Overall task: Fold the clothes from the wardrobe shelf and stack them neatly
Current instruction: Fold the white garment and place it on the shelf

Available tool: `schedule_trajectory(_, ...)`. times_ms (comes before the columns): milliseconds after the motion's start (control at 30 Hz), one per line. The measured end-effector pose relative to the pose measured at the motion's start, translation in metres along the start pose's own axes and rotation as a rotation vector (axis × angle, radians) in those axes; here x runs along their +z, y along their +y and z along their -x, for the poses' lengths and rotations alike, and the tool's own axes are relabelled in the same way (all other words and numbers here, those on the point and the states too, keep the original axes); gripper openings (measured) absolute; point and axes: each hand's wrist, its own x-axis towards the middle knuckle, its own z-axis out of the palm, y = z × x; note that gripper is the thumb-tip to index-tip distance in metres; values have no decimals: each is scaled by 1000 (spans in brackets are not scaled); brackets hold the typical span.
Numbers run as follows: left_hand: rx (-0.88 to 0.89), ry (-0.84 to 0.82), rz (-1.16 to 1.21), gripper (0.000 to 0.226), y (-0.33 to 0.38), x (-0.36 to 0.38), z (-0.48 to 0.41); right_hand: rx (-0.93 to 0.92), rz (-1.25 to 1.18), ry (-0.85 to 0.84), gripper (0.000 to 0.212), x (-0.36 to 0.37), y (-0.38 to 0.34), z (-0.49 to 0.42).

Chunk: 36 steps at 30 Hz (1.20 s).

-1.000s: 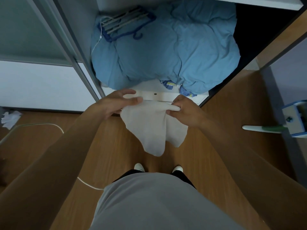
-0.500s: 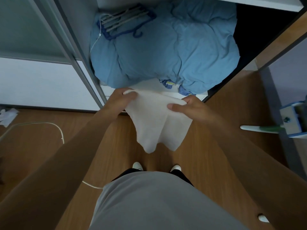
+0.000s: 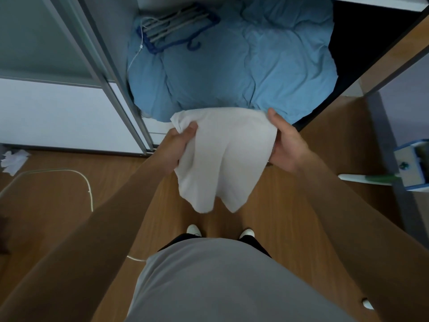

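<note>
A white garment (image 3: 222, 156) hangs in front of the wardrobe, its lower part drooping in two lobes over the wooden floor. My left hand (image 3: 180, 147) grips its upper left corner, thumb pressed on the cloth. My right hand (image 3: 286, 145) holds its right edge, with the fingers hidden behind the fabric. The top edge of the garment is stretched between both hands, just above the front lip of the wardrobe shelf (image 3: 157, 132). A bulky blue duvet (image 3: 232, 63) fills the shelf behind.
Blue and white hangers (image 3: 176, 26) lie on the duvet at the back left. A sliding door frame (image 3: 116, 84) stands to the left. A white cable (image 3: 76, 175) and crumpled tissue (image 3: 14, 160) lie on the floor; a blue-white box (image 3: 413, 168) sits right.
Both hands have moved apart and up, spreading the garment wider. The right hand shifted from pinching the top middle to holding the right edge.
</note>
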Motion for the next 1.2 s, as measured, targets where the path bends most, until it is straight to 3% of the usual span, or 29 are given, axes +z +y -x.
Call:
schedule_trajectory(167, -51, 101, 32, 50, 12, 0, 0, 37, 319, -19, 49, 3, 30, 2)
schedule_trajectory(267, -71, 86, 84, 55, 17, -5, 3, -26, 163, 60, 42, 13, 35, 1)
schedule_trajectory(367, -8, -167, 148, 80, 8, -20, 6, -22, 6, 117, 39, 17, 26, 1)
schedule_trajectory(467, 30, -396, -27, 89, -7, -21, 14, 33, 5, 223, 41, 17, 19, -2)
schedule_trajectory(533, 50, -327, -88, 74, -13, -12, 15, 64, -4, 257, 43, 17, 15, -3)
schedule_trajectory(667, 13, -66, 100, 41, -10, 1, 9, 69, -32, 141, 41, 4, 20, 0)
schedule_trajectory(833, -56, 91, 91, 50, -3, -4, -4, 28, 392, 102, 24, 1, 51, -3)
schedule_trajectory(900, -59, 123, 12, 57, -4, -13, -6, 4, 409, 179, 20, 2, 55, -7)
schedule_trajectory(1000, -21, 150, -69, 51, -7, -24, -10, -8, 411, 273, 17, 1, 49, -14)
schedule_trajectory(1200, -77, 207, 127, 42, -9, -24, -18, -93, 243, 385, 44, 7, 36, -18)
